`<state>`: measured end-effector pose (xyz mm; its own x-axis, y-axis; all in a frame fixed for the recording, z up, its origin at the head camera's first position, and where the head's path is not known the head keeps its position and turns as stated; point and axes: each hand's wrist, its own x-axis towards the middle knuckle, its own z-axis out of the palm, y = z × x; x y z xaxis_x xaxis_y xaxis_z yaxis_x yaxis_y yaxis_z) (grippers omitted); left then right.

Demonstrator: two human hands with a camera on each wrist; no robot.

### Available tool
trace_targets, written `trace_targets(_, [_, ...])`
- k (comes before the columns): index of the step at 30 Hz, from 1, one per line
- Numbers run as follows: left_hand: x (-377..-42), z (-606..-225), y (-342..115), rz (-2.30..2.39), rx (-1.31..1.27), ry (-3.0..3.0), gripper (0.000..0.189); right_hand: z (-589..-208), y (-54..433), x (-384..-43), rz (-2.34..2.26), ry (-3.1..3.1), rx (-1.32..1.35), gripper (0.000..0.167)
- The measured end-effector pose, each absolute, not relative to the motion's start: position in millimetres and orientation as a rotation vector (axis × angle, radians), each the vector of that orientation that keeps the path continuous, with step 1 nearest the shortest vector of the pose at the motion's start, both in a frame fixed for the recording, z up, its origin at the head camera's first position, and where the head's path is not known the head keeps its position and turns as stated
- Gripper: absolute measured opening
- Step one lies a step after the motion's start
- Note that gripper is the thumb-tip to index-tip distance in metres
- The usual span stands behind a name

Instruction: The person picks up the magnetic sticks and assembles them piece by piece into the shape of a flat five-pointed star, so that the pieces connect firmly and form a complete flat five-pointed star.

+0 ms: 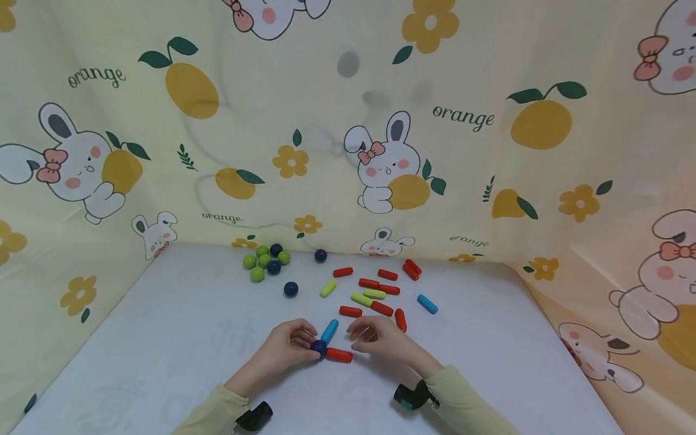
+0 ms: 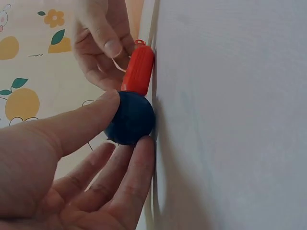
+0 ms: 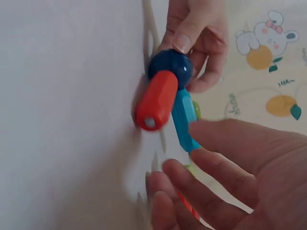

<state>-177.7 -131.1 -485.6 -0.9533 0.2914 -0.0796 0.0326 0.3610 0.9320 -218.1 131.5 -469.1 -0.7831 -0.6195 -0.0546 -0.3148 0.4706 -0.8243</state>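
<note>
Nearest the viewer, two pale sleeves (image 1: 212,411) led forward to the hands. The left hand (image 1: 284,347) pinched a dark blue ball (image 2: 132,119) between thumb and fingers, low over the bench (image 1: 136,362). Two sticks met this ball: a red stick (image 1: 340,355), pointing from the left fingers toward the right hand, and a blue stick (image 1: 329,330), slanting away into the gap between both sets of fingers. The right hand (image 1: 387,342) held nothing; its fingers were loosely bent beside the free ends of these sticks.

Just beyond the right fingers lay loose red sticks (image 1: 350,311), with yellow-green sticks (image 1: 361,299) among and beside them; a second blue stick (image 1: 427,304) lay farther out to their right. Beyond the left fingers were a lone navy ball (image 1: 290,289) and, deeper, a cluster of green balls (image 1: 257,274) with navy ones among them. A printed backdrop (image 1: 326,199) rose behind.

Judged from this arrangement, assembly was at an early stage: one ball appeared joined to two sticks, while the remaining balls and most sticks were not yet built in.
</note>
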Motion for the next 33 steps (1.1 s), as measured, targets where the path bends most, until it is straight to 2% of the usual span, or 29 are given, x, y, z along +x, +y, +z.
trace_targets(15, [-170.5, -481.7, -125.5, 1.463, 0.272, 2.458, 0.079, -476.4, 116.8, -215.5, -1.162, 2.369, -0.859, 0.029])
trace_targets(26, [-173.6, -476.2, -130.3, 1.464, 0.256, 2.366, 0.085, -478.1, 112.1, -224.4, -1.161, 2.399, -0.847, 0.029])
trace_targets(33, [-178.6, -477.5, -134.9, 1.545, 0.214, 2.276, 0.071, -482.7, 110.3, -234.3, -1.190, 2.416, -0.805, 0.029])
